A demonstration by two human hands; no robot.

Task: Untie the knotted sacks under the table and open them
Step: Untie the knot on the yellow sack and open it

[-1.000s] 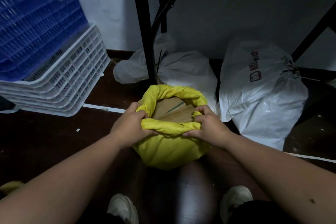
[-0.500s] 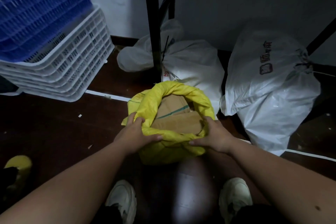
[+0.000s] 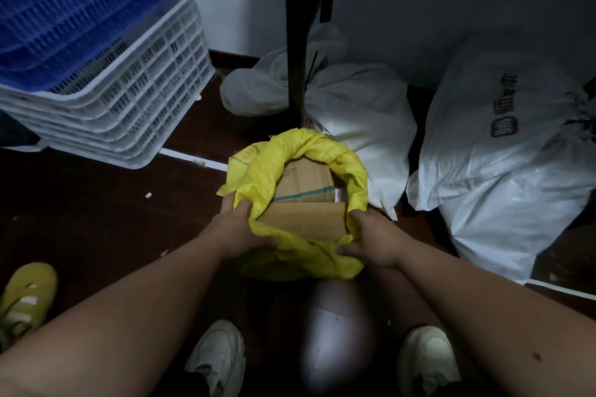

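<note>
Both hands — left hand (image 3: 237, 229), right hand (image 3: 371, 240) — are gripping the yellow sack (image 3: 300, 255), pushing its rim lower than before. Cardboard (image 3: 304, 219) is showing more; 2 white sacks (image 3: 361, 106) are waiting, knotted.

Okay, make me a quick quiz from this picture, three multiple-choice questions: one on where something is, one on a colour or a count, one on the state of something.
1. Where does the stack of white crates stand?
A. left of the yellow sack
B. right of the yellow sack
C. inside the yellow sack

2. How many white sacks lie behind the yellow sack?
A. none
B. two
C. five

3. What state is the yellow sack in?
A. knotted shut
B. lying flat and empty
C. open, rim rolled down

Answers:
1. A: the crates sit at the left, under the blue crates.
2. B: one white sack lies behind the table leg, and a printed white sack lies at the right.
3. C: the left hand and right hand grip the rolled rim, and cardboard boxes show inside.
</note>
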